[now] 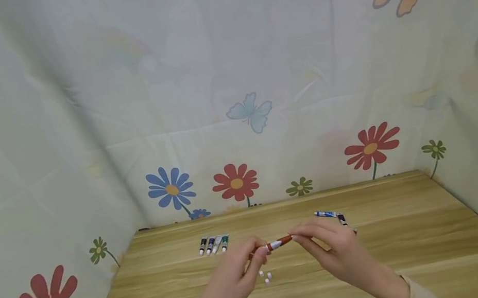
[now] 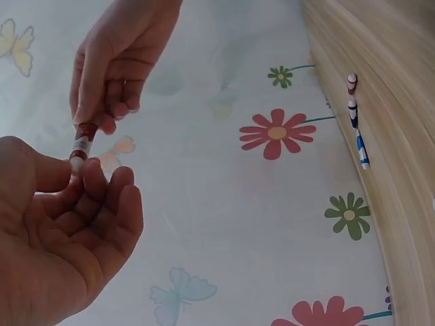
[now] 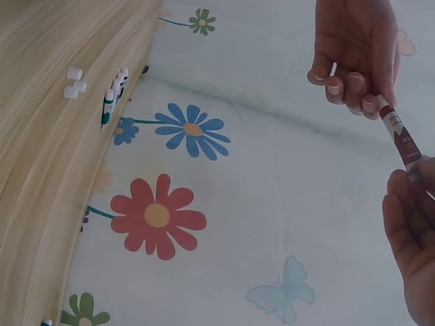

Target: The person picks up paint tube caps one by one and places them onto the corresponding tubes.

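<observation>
A reddish-brown paint tube [image 1: 279, 242] with a pale label is held in the air between both hands, above the table. My left hand [image 1: 238, 269] pinches its white-capped end between thumb and fingertips. The opposite, flat end is pinched by my right hand [image 1: 336, 245]. In the left wrist view the tube [image 2: 82, 140] runs from the left hand [image 2: 68, 238] up to the right hand [image 2: 122, 58]. The right wrist view shows the white cap [image 3: 383, 102] at the left hand's [image 3: 357, 58] fingertips, partly covered by them.
Three small white caps [image 1: 267, 281] lie on the wooden table [image 1: 173, 295]. Several paint tubes [image 1: 211, 245] stand in a row at the back left. At the back right lie a blue tube [image 1: 325, 214] and a dark one [image 1: 342, 219], with a red tube [image 2: 352, 83] beyond. A patterned cloth [image 1: 189, 73] surrounds the table.
</observation>
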Demonstrator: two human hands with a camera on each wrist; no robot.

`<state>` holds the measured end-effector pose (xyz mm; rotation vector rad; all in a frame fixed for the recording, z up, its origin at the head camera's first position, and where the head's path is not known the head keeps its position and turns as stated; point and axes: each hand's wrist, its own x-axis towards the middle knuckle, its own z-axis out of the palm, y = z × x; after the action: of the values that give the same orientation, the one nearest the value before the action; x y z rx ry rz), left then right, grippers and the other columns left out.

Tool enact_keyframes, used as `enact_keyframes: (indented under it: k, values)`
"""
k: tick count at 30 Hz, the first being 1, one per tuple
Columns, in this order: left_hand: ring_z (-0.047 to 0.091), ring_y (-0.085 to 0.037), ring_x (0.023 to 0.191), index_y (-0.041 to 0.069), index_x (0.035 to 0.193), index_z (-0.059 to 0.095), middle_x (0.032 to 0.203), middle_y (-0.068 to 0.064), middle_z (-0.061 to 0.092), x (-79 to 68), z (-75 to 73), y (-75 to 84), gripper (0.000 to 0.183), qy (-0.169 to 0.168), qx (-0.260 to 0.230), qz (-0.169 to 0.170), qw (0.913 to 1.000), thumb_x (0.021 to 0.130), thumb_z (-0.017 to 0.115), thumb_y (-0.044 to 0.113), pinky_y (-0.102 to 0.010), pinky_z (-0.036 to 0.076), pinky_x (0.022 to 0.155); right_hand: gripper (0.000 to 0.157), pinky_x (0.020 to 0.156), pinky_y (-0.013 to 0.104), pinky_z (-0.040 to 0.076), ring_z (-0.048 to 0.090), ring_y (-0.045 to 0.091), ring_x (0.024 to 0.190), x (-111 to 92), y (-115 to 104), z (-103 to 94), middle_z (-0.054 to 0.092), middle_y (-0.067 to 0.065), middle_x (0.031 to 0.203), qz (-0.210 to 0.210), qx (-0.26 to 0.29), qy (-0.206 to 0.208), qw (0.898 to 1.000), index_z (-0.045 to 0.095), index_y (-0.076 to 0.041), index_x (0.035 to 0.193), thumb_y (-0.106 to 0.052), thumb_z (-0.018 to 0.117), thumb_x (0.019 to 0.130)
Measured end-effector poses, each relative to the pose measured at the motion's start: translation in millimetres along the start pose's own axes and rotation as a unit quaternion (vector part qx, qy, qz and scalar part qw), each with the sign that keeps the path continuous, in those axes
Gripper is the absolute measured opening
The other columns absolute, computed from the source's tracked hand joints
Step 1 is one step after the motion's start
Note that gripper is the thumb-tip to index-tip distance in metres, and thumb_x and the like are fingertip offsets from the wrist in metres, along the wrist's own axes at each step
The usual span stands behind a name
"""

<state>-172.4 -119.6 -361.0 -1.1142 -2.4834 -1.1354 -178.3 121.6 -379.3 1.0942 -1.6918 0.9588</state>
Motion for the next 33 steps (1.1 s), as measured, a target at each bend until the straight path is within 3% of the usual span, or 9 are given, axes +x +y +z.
enact_keyframes:
  k: [3, 7, 10, 14, 17, 19, 22, 29, 33]
  values:
    - [0.047, -0.004, 0.069, 0.015, 0.098, 0.062, 0.08, 0.009, 0.053, 0.3, 3.5, 0.2, 0.017, 0.018, 0.03, 0.024, 0.9991, 0.107, 0.052, 0.025, -0.021, 0.045, 0.059, 0.011, 0.069, 0.018, 0.05, 0.063, 0.01, 0.077, -1, -2, -1.7, 0.072, 0.0, 0.093, 0.054, 0.033, -0.013, 0.998, 0.074, -0.008, 0.106, -0.007, 0.068, 0.097]
    - [0.046, -0.003, 0.07, 0.013, 0.1, 0.063, 0.082, 0.01, 0.052, -0.1, 7.6, -0.9, 0.01, 0.048, 0.088, 0.063, 0.993, 0.105, 0.056, 0.018, -0.02, 0.045, 0.061, 0.024, 0.068, 0.02, 0.052, 0.063, 0.008, 0.078, 0, -6, -5.1, 0.072, -0.005, 0.093, 0.144, 0.065, -0.038, 0.987, 0.075, -0.015, 0.105, 0.004, 0.071, 0.09]
    - [0.047, -0.004, 0.072, 0.011, 0.1, 0.062, 0.084, 0.009, 0.053, 0.3, 9.7, -1.2, 0.006, 0.067, 0.113, 0.089, 0.9873, 0.103, 0.058, 0.013, -0.019, 0.046, 0.063, 0.021, 0.065, 0.026, 0.055, 0.064, 0.01, 0.075, 3, -9, -7.6, 0.071, -0.008, 0.091, 0.21, 0.097, -0.056, 0.971, 0.075, -0.018, 0.102, 0.0, 0.069, 0.094]
    - [0.048, -0.005, 0.072, 0.009, 0.1, 0.063, 0.084, 0.007, 0.054, 1.6, 11.7, -0.8, 0.008, 0.079, 0.131, 0.102, 0.9829, 0.104, 0.057, 0.013, -0.019, 0.046, 0.064, 0.012, 0.059, 0.031, 0.056, 0.064, 0.014, 0.066, 7, -12, -10.4, 0.07, -0.004, 0.085, 0.298, 0.137, -0.072, 0.942, 0.076, -0.018, 0.1, -0.01, 0.067, 0.097]
    - [0.047, -0.004, 0.07, 0.009, 0.1, 0.063, 0.083, 0.008, 0.053, 1.3, 12.8, -1.3, 0.01, 0.071, 0.127, 0.088, 0.9853, 0.104, 0.056, 0.014, -0.018, 0.045, 0.061, 0.009, 0.059, 0.032, 0.057, 0.064, 0.016, 0.064, 9, -13, -11.3, 0.07, 0.0, 0.084, 0.342, 0.148, -0.081, 0.924, 0.076, -0.016, 0.1, -0.016, 0.067, 0.098]
    - [0.046, -0.003, 0.069, 0.009, 0.1, 0.062, 0.082, 0.007, 0.053, 1.1, 13.4, -1.6, 0.008, 0.063, 0.116, 0.075, 0.9884, 0.104, 0.056, 0.013, -0.017, 0.045, 0.059, 0.01, 0.061, 0.033, 0.057, 0.065, 0.018, 0.066, 9, -13, -11.3, 0.07, 0.001, 0.085, 0.356, 0.15, -0.085, 0.919, 0.075, -0.015, 0.101, -0.018, 0.066, 0.099]
    - [0.047, -0.003, 0.069, 0.009, 0.102, 0.063, 0.083, 0.007, 0.055, 1.5, 14.0, -1.5, 0.006, 0.059, 0.097, 0.061, 0.9917, 0.103, 0.057, 0.012, -0.017, 0.046, 0.059, 0.01, 0.063, 0.032, 0.057, 0.066, 0.016, 0.07, 7, -12, -9.8, 0.07, -0.002, 0.087, 0.354, 0.139, -0.081, 0.921, 0.075, -0.017, 0.101, -0.018, 0.065, 0.099]
    - [0.06, -0.003, 0.085, 0.013, 0.109, 0.069, 0.096, 0.01, 0.066, 2.7, 10.3, -1.1, 0.012, 0.077, 0.044, 0.05, 0.9948, 0.102, 0.062, 0.018, -0.024, 0.055, 0.075, 0.017, 0.068, 0.029, 0.056, 0.064, 0.007, 0.082, 5, -10, -3.6, 0.069, -0.015, 0.092, 0.24, 0.05, -0.062, 0.967, 0.075, -0.023, 0.104, -0.01, 0.069, 0.096]
    - [0.062, -0.004, 0.088, 0.017, 0.11, 0.071, 0.1, 0.013, 0.068, 0.7, 5.9, -0.7, 0.012, 0.07, 0.046, 0.06, 0.9947, 0.098, 0.068, 0.018, -0.027, 0.056, 0.077, 0.02, 0.069, 0.027, 0.056, 0.064, 0.006, 0.082, 4, -9, -1.0, 0.07, -0.013, 0.093, 0.199, 0.039, -0.056, 0.978, 0.075, -0.021, 0.104, -0.004, 0.07, 0.094]
